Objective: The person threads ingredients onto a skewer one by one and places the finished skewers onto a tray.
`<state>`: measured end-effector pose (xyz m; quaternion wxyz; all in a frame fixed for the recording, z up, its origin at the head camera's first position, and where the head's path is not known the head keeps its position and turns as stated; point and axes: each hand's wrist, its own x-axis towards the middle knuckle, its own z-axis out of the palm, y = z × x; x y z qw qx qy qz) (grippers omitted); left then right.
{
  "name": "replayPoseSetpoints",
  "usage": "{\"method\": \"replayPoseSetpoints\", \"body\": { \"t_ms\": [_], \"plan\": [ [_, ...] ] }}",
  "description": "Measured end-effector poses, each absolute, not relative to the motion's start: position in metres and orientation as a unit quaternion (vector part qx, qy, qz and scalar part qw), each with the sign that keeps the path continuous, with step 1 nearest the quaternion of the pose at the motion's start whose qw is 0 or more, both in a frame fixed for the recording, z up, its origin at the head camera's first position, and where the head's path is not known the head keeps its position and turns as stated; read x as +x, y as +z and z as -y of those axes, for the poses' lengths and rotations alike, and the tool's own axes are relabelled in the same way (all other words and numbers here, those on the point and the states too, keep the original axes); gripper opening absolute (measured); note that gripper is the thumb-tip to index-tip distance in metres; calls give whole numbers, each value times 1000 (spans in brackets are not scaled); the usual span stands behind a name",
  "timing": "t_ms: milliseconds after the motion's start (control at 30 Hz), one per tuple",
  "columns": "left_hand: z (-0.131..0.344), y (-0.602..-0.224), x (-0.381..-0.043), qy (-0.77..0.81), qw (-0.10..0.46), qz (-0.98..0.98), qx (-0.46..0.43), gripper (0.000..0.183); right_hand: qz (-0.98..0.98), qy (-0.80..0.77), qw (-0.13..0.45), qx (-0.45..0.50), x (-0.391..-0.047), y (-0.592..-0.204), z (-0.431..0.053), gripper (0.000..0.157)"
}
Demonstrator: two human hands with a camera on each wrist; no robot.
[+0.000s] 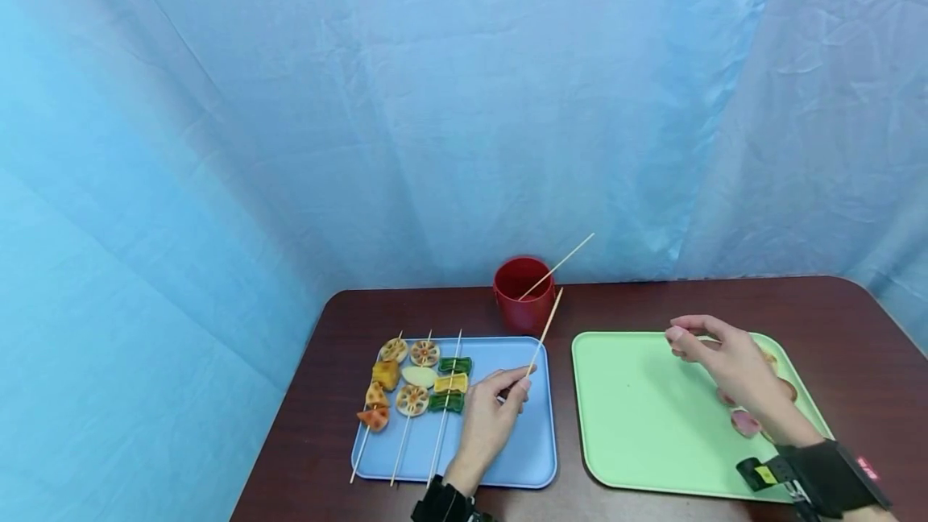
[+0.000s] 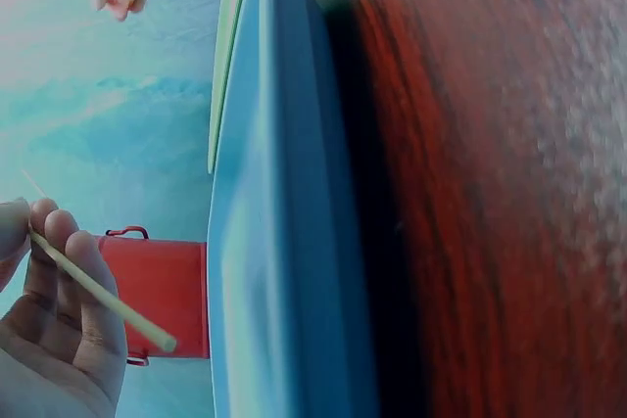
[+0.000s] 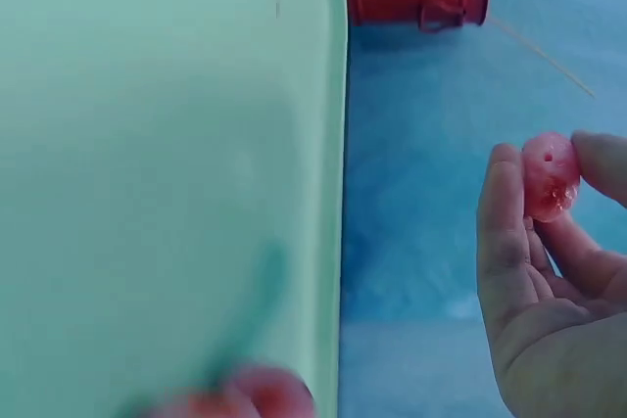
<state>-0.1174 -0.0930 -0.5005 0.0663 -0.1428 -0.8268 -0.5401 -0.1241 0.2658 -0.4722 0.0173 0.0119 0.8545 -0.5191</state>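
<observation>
My left hand [image 1: 489, 421] pinches a thin wooden skewer [image 1: 550, 322] between thumb and fingers, over the right part of the blue tray [image 1: 522, 453]. The skewer carries no food and slants up to the right; its blunt end [image 2: 147, 328] faces the left wrist camera. Above the green tray [image 1: 631, 425], my right hand [image 1: 732, 365] holds a small pink roundish food piece [image 3: 549, 178] with a little hole in it, gripped by thumb and fingertips. More pink pieces [image 1: 745, 423] lie on the green tray, partly hidden under the right forearm.
Three loaded skewers lie on the blue tray's left side: one with orange-brown chunks [image 1: 386, 374], one with lotus root slices [image 1: 412, 399], one with green and yellow pieces [image 1: 451, 383]. Behind stands a red bucket [image 1: 525, 314] with another bare skewer [image 1: 576, 250] leaning in it.
</observation>
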Motion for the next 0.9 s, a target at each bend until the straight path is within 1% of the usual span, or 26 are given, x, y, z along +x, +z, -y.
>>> {"method": "replayPoseSetpoints", "body": {
  "t_ms": [167,300,600,900],
  "plan": [
    [92,-501,-117,-528,69,831,-159,20,-805,-594,9,0,-127,-481,-253,56],
    [91,-501,-116,-515,64,837,-175,19,-775,-632,25,4,-128,-483,-245,55],
    [86,-501,-112,-483,35,846,-223,19,-662,-748,50,0,-132,-483,-232,34],
    [82,-499,-109,-464,15,855,-232,19,-635,-771,55,-12,-134,-480,-221,29]
  ]
}}
